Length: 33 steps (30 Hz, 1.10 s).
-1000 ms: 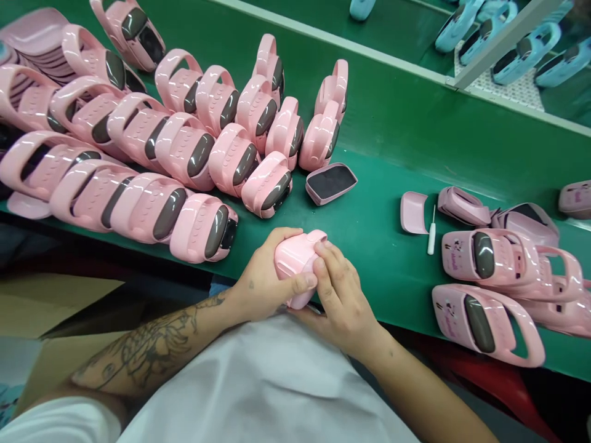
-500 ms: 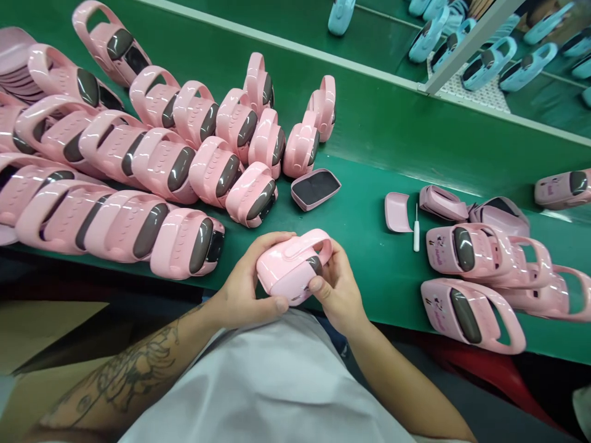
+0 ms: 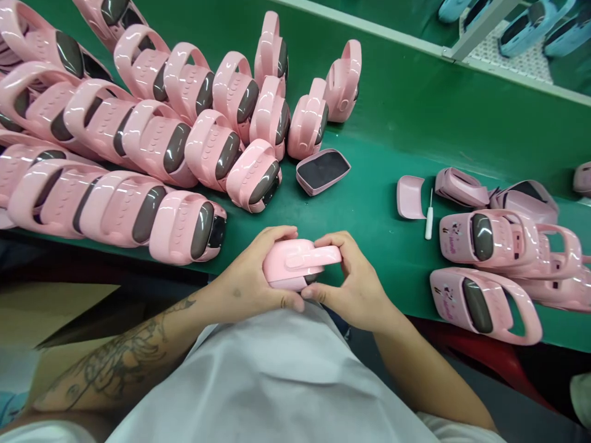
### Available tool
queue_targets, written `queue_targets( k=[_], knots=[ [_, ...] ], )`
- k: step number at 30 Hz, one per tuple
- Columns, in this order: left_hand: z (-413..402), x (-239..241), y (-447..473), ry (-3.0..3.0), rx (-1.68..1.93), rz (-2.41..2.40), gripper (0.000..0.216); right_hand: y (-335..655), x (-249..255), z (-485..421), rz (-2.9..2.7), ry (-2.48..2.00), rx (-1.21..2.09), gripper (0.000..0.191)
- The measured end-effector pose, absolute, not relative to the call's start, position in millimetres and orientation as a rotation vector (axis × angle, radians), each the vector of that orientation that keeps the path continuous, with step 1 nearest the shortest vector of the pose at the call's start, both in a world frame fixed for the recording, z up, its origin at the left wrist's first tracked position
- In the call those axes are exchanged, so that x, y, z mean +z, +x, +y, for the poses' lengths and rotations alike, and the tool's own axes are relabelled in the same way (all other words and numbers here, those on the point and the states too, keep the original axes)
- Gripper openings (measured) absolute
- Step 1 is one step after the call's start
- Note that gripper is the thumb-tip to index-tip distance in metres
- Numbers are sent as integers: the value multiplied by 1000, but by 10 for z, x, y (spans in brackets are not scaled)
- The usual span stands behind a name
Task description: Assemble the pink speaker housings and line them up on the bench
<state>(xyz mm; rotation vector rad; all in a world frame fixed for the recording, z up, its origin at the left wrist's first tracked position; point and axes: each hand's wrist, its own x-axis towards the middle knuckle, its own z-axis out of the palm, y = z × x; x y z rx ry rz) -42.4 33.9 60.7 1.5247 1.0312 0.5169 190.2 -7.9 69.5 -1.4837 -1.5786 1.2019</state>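
Both of my hands grip one pink plastic housing with a handle (image 3: 295, 263) at the near edge of the green belt (image 3: 397, 129). My left hand (image 3: 249, 277) wraps its left end, thumb underneath. My right hand (image 3: 353, 283) closes on its right end, fingers curled over the handle tip. The housing lies on its side, the handle on top. A loose pink cover with a dark inside (image 3: 322, 170) lies on the belt just beyond my hands.
Several pink housings with dark windows (image 3: 138, 154) crowd the belt's left. On the right lie printed pink housings (image 3: 484, 295), a small pink lid (image 3: 410, 197) and a white-handled tool (image 3: 429, 218). Blue housings (image 3: 530, 27) sit beyond a rail at top right.
I have turned the housing in my hands, from end-on to lying sideways with the handle on top. My right hand shifted from its near face to its right end.
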Motion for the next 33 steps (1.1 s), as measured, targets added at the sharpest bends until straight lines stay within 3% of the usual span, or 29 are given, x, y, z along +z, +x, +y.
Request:
queue_targets(
  k=[2,8,16,21,24,26,29,31,33],
  knots=[
    [332,590,-424,1623,492,1003,107,1918,730,-86,-1594,-1520,1194,55],
    [266,603,-370,1786,542,915,79,1949,778,-156,-1632,-1582,1153,50],
    [219,614,-290,1880,525,902,75,1972,801,-182,-1618,-1675,1172,53],
    [299,653,-292,1822,534,972,76,2044,544,-215,-1580,-1442,1021,49],
    [380,631,-299,1536,635,1069,80,2065,365,-204,-1370,-1368,973,82],
    [415,577,-262,1213,786,974,79,2020,313,-185,-1198,-1291,1177,101],
    [436,459,-151,846,918,702,68,1892,346,-159,-1040,-1073,1485,86],
    [452,383,-82,793,964,632,54,1821,392,-153,-952,-1042,1488,74],
    [489,322,-40,845,1033,624,44,1786,418,-158,-884,-1113,1413,75]
  ],
)
